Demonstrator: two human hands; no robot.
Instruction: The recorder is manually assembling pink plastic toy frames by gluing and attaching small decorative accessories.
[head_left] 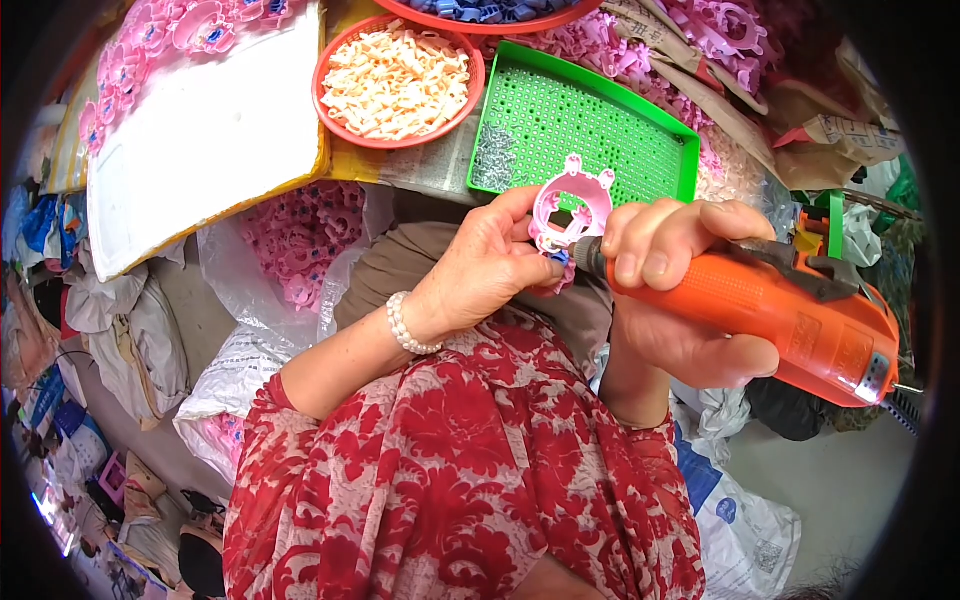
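My left hand (490,250) pinches a pink ring-shaped plastic part (548,205) with small knobs along its upper rim. A bit of blue shows on the part beside my left thumb. My right hand (665,275) is wrapped round an orange electric screwdriver (790,325), held nearly level. Its dark nose points left and meets the lower right side of the pink part; the bit's tip is too small to make out. Just beyond both hands lies a green perforated tray (600,110), with a heap of small metal screws (495,155) in its left corner.
A red bowl of cream-coloured small pieces (400,80) stands left of the tray, and a red basin of blue parts (490,10) behind it. A white board (210,130) with pink parts lies at left. Bags of pink parts (305,240) sit below it.
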